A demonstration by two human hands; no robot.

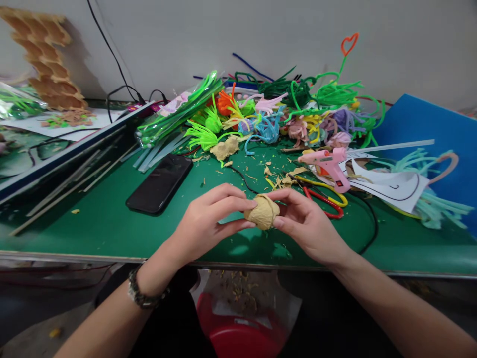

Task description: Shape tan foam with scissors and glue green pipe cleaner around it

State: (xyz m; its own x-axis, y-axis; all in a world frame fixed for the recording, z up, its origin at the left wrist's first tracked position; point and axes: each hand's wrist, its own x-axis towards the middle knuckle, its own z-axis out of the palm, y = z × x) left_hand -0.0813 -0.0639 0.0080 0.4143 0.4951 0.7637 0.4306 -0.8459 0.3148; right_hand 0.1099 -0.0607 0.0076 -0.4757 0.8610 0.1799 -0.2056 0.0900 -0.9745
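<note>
Two sides of the tan pulp cup [262,214] are pinched in a nearly closed grip by left hand [204,219] and right hand [313,226] over the bench [93,233], likely for steadiness, pink glue gun [330,161] parked right, probably for reach.

Dim light, glare on plastic wrap [164,118], darkness below the table [100,226].
</note>
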